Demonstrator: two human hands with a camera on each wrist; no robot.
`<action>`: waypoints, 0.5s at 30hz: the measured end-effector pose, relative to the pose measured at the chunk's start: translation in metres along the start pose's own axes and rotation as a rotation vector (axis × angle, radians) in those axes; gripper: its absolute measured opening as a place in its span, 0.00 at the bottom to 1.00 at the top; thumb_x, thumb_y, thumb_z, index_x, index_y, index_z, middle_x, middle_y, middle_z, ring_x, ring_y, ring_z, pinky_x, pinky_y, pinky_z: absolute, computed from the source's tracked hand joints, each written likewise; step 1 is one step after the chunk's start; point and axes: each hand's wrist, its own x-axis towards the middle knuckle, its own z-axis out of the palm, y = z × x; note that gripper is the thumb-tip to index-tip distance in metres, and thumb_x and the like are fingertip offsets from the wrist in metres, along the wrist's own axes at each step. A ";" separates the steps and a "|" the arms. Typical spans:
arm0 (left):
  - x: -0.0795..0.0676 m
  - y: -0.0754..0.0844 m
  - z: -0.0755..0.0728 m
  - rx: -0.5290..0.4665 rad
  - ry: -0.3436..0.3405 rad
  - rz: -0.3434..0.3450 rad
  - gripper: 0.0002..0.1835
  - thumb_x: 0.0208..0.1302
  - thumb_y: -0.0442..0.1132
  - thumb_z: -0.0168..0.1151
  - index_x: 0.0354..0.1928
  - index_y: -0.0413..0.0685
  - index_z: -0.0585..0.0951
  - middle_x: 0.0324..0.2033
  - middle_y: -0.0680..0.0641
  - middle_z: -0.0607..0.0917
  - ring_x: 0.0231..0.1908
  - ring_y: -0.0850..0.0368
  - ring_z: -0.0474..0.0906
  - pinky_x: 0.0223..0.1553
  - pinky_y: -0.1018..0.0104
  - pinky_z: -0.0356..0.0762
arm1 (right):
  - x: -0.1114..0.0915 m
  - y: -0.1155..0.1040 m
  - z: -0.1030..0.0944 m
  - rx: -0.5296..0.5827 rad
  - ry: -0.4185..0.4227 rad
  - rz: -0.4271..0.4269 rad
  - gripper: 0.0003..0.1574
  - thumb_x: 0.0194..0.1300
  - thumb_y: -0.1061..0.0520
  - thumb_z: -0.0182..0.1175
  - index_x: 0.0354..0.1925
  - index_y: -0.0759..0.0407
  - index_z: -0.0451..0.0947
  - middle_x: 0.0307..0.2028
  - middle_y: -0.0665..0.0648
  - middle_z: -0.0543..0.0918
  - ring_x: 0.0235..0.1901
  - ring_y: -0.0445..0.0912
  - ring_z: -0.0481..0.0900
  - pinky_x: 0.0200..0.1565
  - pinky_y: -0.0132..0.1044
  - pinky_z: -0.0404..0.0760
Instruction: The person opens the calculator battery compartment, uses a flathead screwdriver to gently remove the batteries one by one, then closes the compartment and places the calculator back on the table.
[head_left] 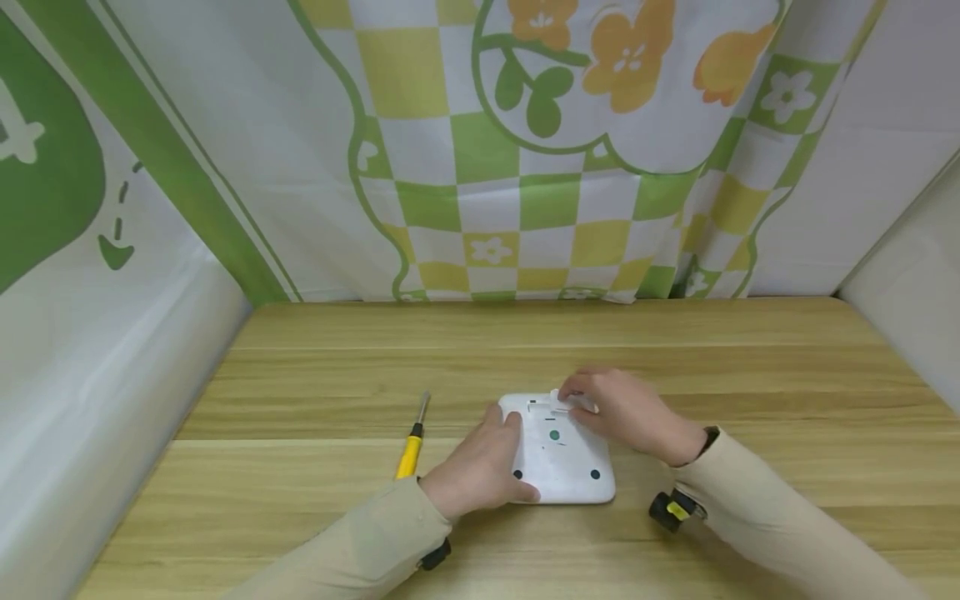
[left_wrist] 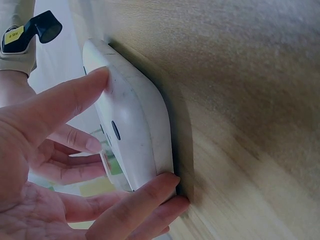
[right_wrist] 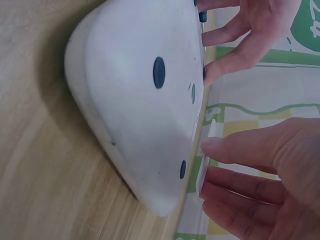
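A white rounded-square device lies on the table with its underside up, showing dark round feet and a green dot. My left hand grips its left side; in the left wrist view the thumb rests on the underside and fingertips touch another edge. My right hand pinches a small white cover between thumb and fingers over the far edge of the device. Beside it a rectangular recess shows in the underside. In the right wrist view the thin cover stands raised off the surface. The right fingers partly hide it.
A screwdriver with a yellow and black handle lies left of the device, its handle end hidden near the left wrist. The wooden table ends at a patterned curtain behind. Small black wrist cameras sit at both cuffs.
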 end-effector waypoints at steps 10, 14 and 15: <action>0.001 0.000 0.000 0.004 -0.016 -0.009 0.48 0.43 0.44 0.79 0.64 0.30 0.65 0.65 0.28 0.61 0.57 0.42 0.70 0.60 0.52 0.70 | 0.008 -0.009 0.005 0.011 -0.047 -0.072 0.11 0.59 0.62 0.66 0.43 0.58 0.83 0.40 0.54 0.83 0.36 0.42 0.80 0.34 0.33 0.79; 0.001 0.000 -0.001 0.011 -0.016 -0.003 0.48 0.44 0.44 0.79 0.64 0.30 0.64 0.64 0.29 0.62 0.57 0.43 0.70 0.60 0.53 0.71 | 0.011 -0.011 0.007 0.008 -0.057 -0.091 0.11 0.60 0.62 0.65 0.43 0.58 0.83 0.41 0.54 0.83 0.37 0.43 0.81 0.36 0.34 0.80; 0.001 0.000 -0.001 0.014 -0.014 0.000 0.48 0.44 0.44 0.79 0.64 0.30 0.65 0.64 0.29 0.62 0.56 0.43 0.71 0.59 0.53 0.71 | 0.011 -0.011 0.007 0.011 -0.060 -0.095 0.11 0.60 0.62 0.64 0.43 0.58 0.83 0.41 0.54 0.84 0.37 0.43 0.81 0.36 0.34 0.80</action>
